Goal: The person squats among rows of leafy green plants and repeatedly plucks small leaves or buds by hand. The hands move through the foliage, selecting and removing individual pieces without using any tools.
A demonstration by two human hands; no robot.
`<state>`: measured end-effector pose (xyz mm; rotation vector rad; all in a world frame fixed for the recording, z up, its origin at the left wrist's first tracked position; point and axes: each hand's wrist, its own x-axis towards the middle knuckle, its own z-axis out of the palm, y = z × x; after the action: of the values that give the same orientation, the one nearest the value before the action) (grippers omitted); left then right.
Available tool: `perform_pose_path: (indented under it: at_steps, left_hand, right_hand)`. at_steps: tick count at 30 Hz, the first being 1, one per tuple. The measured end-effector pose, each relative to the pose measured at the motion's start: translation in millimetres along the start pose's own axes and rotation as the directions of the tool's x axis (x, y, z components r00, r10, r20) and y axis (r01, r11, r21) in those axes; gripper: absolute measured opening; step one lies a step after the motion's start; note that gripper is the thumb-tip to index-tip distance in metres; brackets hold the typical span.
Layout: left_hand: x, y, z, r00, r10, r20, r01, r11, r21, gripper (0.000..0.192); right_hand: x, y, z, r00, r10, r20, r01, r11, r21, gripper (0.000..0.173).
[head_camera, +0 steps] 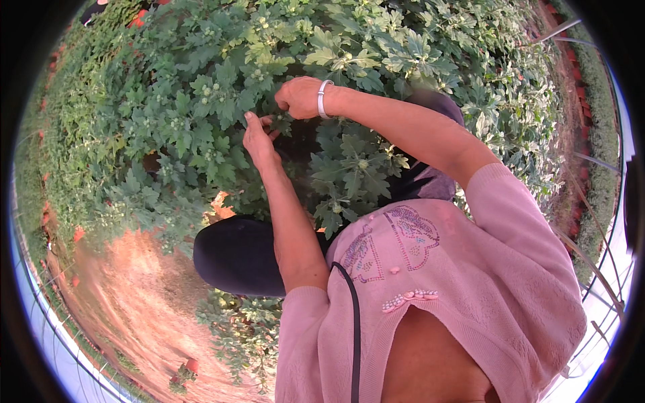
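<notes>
My left hand [259,138] reaches into a dense stand of leafy green plants with budded tips, which look like chrysanthemums. Its thumb points up and its other fingers curl beside a small leafy shoot [283,124]. Whether they grip it cannot be told. Just above and to the right, my right hand [301,96], with a silver bangle [322,98] at the wrist, is bent down with curled fingers. Their tips are hidden, so a hold on a stem is not visible. A budded chrysanthemum plant [357,169] stands close below the hands, beside a dark gap in the foliage.
My knee [237,256] in dark trousers presses near the plants. Bare brown soil [136,282] lies at lower left, with a small potted plant [185,374] on it. Rows of red pots [579,108] line the right side, near thin poles [557,31]. A black cable [356,327] hangs over my chest.
</notes>
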<state>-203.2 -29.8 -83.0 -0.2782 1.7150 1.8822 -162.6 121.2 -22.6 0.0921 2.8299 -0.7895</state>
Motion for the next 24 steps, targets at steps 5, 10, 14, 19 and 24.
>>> perform_pose_path:
  at_steps: [5,10,14,19,24]
  left_hand:
    - [0,10,1,0.993,0.105,-0.055,-0.094,0.978,0.186,0.037]
    - [-4,26,17,0.894,0.448,-0.015,-0.435,0.875,0.215,0.027]
    - [-4,49,33,0.936,0.349,0.057,-0.349,0.937,-0.009,0.038]
    - [5,58,51,0.939,0.34,0.048,-0.34,0.94,-0.004,0.036]
    - [15,56,55,0.939,0.337,0.075,-0.34,0.939,0.041,0.023]
  right_hand:
    - [-2,-4,-29,0.985,0.038,-0.171,-0.037,0.999,0.011,0.016]
    - [2,-2,-53,0.929,0.182,-0.321,-0.073,0.943,0.325,0.017]
    - [10,2,-47,0.905,0.196,-0.379,-0.036,0.921,0.389,0.022]
    - [20,9,-31,0.906,0.214,-0.364,-0.087,0.938,0.336,0.024]
    - [22,12,-23,0.896,0.233,-0.379,-0.109,0.941,0.322,0.025]
